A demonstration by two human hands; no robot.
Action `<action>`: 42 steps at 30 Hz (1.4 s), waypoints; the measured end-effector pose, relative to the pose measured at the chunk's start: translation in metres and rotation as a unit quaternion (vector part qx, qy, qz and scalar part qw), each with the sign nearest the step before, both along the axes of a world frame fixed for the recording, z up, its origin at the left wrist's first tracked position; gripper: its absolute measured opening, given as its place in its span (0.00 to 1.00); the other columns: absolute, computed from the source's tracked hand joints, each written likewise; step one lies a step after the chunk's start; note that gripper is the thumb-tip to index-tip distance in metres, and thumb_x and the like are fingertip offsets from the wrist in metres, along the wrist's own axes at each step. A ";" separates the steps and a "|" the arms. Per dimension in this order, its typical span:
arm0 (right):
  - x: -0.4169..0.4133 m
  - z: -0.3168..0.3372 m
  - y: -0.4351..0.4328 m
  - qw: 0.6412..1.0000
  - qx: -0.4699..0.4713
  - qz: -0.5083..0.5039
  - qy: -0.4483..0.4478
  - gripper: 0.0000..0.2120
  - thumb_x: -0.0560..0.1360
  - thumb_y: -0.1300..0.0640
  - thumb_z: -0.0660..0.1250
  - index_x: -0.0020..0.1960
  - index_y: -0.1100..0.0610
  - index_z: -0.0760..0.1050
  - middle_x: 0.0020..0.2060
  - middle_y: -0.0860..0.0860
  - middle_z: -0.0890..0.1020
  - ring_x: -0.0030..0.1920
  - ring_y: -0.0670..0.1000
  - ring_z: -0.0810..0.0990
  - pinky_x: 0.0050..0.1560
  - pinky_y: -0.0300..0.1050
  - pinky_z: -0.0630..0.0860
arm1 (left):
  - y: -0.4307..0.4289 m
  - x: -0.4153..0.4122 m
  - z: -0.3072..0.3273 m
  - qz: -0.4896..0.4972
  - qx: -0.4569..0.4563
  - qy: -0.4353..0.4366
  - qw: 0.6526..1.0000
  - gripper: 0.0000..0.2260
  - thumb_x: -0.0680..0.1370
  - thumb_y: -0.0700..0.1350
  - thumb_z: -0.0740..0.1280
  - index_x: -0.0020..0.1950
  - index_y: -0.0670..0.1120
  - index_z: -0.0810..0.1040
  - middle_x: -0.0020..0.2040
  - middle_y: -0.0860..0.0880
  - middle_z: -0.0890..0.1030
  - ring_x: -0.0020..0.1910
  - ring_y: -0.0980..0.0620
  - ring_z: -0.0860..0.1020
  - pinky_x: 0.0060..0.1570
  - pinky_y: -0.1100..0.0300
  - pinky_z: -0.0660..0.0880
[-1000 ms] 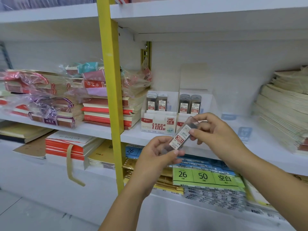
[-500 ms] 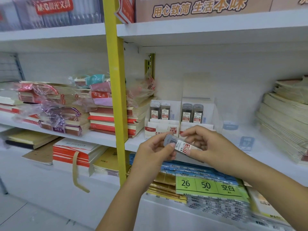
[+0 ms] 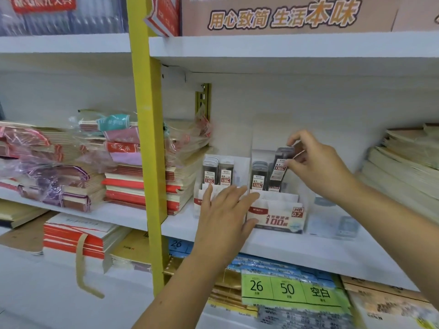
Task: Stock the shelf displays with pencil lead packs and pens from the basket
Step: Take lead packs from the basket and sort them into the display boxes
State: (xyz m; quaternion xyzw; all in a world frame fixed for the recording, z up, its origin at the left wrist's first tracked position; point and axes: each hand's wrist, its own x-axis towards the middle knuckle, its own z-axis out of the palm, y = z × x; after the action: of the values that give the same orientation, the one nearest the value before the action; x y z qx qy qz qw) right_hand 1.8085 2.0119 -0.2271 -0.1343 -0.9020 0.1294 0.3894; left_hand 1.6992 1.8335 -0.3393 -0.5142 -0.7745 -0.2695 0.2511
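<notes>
Lifted shelfward, your right hand (image 3: 318,169) pinches the lead pack (image 3: 279,169) in the 0.7 box (image 3: 275,218) beside stocked packs (image 3: 259,176); left hand (image 3: 225,212) spread.

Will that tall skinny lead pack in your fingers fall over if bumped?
Probably tips easily: the lead pack is tall and narrow. It looks stiff and likely light, since the right hand pinches it with fingertips.

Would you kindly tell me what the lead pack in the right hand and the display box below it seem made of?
The lead pack looks like hard, smoky translucent plastic, glossy, with a paper label stuck on. The display box looks like matte white printed cardboard, judging by its folded, stepped front.
</notes>
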 end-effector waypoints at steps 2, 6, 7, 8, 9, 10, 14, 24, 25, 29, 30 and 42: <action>-0.005 -0.001 0.004 0.999 0.016 -0.014 -0.033 0.14 0.75 0.60 0.69 0.50 0.45 0.67 0.38 0.41 0.78 0.39 0.41 0.79 0.37 0.36 0.72 | 0.001 -0.002 -0.003 -0.002 0.007 0.013 1.000 0.22 0.79 0.55 0.68 0.73 0.58 0.71 0.73 0.55 0.73 0.74 0.52 0.68 0.77 0.45 0.44; -0.015 0.001 0.006 0.990 0.073 -0.069 -0.102 0.04 0.77 0.52 0.68 0.49 0.48 0.73 0.39 0.45 0.79 0.47 0.49 0.75 0.40 0.45 0.68 | 0.000 -0.004 -0.004 -0.010 0.021 0.025 0.999 0.21 0.78 0.53 0.70 0.71 0.56 0.73 0.69 0.55 0.77 0.70 0.52 0.73 0.76 0.44 0.49; -0.017 0.002 0.006 0.980 0.115 -0.095 -0.129 0.04 0.77 0.50 0.67 0.50 0.49 0.76 0.42 0.47 0.80 0.51 0.50 0.72 0.44 0.45 0.67 | -0.001 -0.004 -0.003 -0.008 0.015 0.025 1.000 0.21 0.78 0.54 0.69 0.72 0.57 0.73 0.70 0.55 0.77 0.71 0.52 0.72 0.77 0.45 0.47; -0.018 0.002 0.005 0.970 0.148 -0.117 -0.154 0.06 0.77 0.50 0.67 0.51 0.50 0.79 0.46 0.49 0.80 0.54 0.51 0.70 0.48 0.45 0.67 | -0.002 -0.004 -0.001 -0.007 0.004 0.018 1.000 0.22 0.79 0.54 0.68 0.73 0.57 0.71 0.71 0.55 0.75 0.72 0.53 0.70 0.77 0.46 0.44; -0.018 0.003 0.005 0.964 0.161 -0.131 -0.169 0.08 0.78 0.50 0.66 0.55 0.51 0.80 0.50 0.50 0.79 0.56 0.52 0.69 0.52 0.46 0.68 | -0.002 -0.003 0.001 -0.009 -0.005 0.009 1.000 0.22 0.80 0.55 0.66 0.74 0.58 0.69 0.74 0.56 0.73 0.75 0.53 0.66 0.77 0.47 0.41; -0.016 0.004 0.003 0.963 0.161 -0.136 -0.167 0.11 0.79 0.51 0.65 0.58 0.51 0.79 0.52 0.51 0.79 0.58 0.52 0.68 0.55 0.47 0.68 | -0.003 -0.003 0.003 -0.012 -0.011 0.004 1.000 0.23 0.81 0.56 0.64 0.76 0.59 0.67 0.76 0.56 0.69 0.77 0.53 0.62 0.77 0.48 0.39; 0.015 -0.002 -0.022 0.992 0.098 -0.082 -0.012 0.12 0.80 0.55 0.63 0.61 0.52 0.78 0.48 0.48 0.79 0.51 0.46 0.70 0.50 0.37 0.65 | -0.019 0.012 -0.004 -0.042 0.065 0.014 0.997 0.21 0.80 0.50 0.67 0.74 0.53 0.72 0.75 0.52 0.71 0.78 0.49 0.62 0.79 0.49 0.50; 0.085 -0.241 -0.090 0.938 -0.303 0.028 -0.164 0.09 0.80 0.55 0.63 0.56 0.42 0.75 0.44 0.46 0.78 0.41 0.51 0.78 0.42 0.47 0.76 | -0.091 0.079 -0.242 0.003 -0.049 -0.379 0.924 0.14 0.81 0.44 0.66 0.67 0.50 0.76 0.65 0.51 0.76 0.60 0.53 0.76 0.56 0.62 0.71; 0.089 -0.284 -0.092 0.906 -0.351 -0.006 -0.237 0.11 0.80 0.55 0.63 0.61 0.46 0.74 0.47 0.47 0.78 0.44 0.51 0.79 0.43 0.45 0.75 | -0.102 0.086 -0.271 0.009 -0.096 -0.413 0.906 0.15 0.80 0.43 0.67 0.67 0.49 0.75 0.66 0.48 0.75 0.61 0.53 0.75 0.59 0.62 0.70; 0.124 -0.440 -0.114 0.808 -0.407 -0.108 -0.411 0.20 0.79 0.54 0.64 0.69 0.54 0.69 0.59 0.54 0.79 0.54 0.53 0.79 0.51 0.42 0.76 | -0.138 0.108 -0.361 0.056 -0.216 -0.515 0.827 0.21 0.79 0.46 0.71 0.71 0.46 0.71 0.70 0.43 0.73 0.67 0.48 0.72 0.65 0.58 0.67; 0.133 -0.465 -0.122 0.787 -0.430 -0.113 -0.427 0.20 0.79 0.53 0.65 0.70 0.52 0.68 0.57 0.53 0.79 0.50 0.52 0.80 0.47 0.40 0.77 | -0.143 0.111 -0.377 0.071 -0.243 -0.532 0.808 0.24 0.78 0.48 0.71 0.72 0.44 0.71 0.70 0.43 0.73 0.68 0.46 0.72 0.65 0.57 0.67; 0.170 -0.575 -0.144 0.762 -0.429 -0.165 -0.455 0.56 0.62 0.42 0.79 0.78 0.45 0.47 0.78 0.50 0.51 0.76 0.58 0.53 0.74 0.57 0.57 | -0.125 0.099 -0.448 0.185 -0.276 -0.476 0.814 0.31 0.77 0.58 0.70 0.75 0.46 0.68 0.73 0.43 0.70 0.72 0.42 0.66 0.70 0.46 0.67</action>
State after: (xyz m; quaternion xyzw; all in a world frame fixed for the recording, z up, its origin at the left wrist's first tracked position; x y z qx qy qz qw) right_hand 1.9782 1.8684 -0.8017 -0.4777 -0.7871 0.3603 -0.1500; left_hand 1.7981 1.7084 -0.7877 -0.2160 -0.9197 -0.2044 -0.2563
